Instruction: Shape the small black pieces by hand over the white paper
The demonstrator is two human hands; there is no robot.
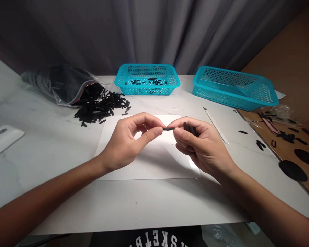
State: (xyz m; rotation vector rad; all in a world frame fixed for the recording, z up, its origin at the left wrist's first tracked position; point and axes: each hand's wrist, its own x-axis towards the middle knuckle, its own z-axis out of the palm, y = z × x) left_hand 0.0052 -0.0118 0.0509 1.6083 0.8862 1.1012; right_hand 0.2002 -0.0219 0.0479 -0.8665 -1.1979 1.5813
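Between my two hands, above a white sheet (144,168), is a small flat black strip (168,129). My left hand (131,140) pinches its left end between thumb and forefinger. The thumb and forefinger of my right hand (198,140) are closed on its right end. Several more black strips (190,129) are bunched in the right palm, partly hidden by the curled fingers. What the strips are made of I cannot tell.
A zip bag (64,84) spills a heap of black strips (100,106) at the back left. One turquoise basket (147,91) holds several strips; another basket (234,99) stands to its right. A white pen-like stick (216,125), black discs (293,171) and a pink cutter (271,125) lie right.
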